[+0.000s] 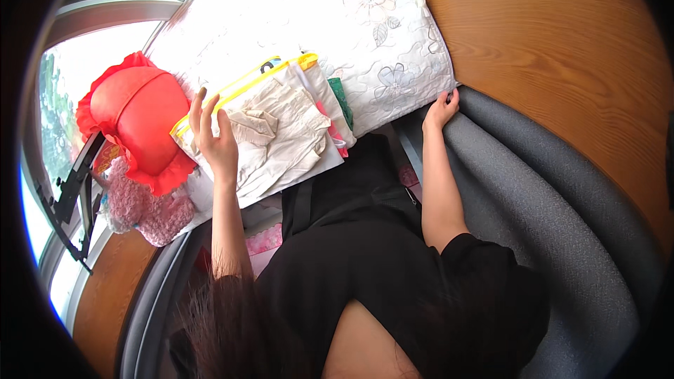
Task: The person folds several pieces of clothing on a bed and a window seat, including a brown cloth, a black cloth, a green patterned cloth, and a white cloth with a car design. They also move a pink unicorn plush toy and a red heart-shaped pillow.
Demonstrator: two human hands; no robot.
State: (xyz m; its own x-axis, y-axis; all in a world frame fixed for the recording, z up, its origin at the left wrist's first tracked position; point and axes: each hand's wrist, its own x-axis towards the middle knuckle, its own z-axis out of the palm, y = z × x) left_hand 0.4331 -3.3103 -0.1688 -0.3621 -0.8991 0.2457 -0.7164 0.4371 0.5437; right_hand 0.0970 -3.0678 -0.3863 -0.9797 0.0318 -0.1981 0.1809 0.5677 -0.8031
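Note:
My left hand (215,144) is raised with its fingers apart and holds nothing. Beneath and beside it lies a pile of folded fabric: a crumpled cream cloth (281,126) on top of a pale flat piece, with a yellow-edged bag (263,84) along the far side. At the near right corner of the white quilted cover (393,56), my right hand (442,110) has its fingers curled against the edge. A red ruffled cushion (144,123) sits just left of my left hand.
A pink fluffy plush toy (151,200) lies at the near left, by a black bracket (74,189) at the window. Grey upholstered seating (519,182) curves on the right, below a brown wooden surface (547,35). Something green (340,100) sticks out beside the pile.

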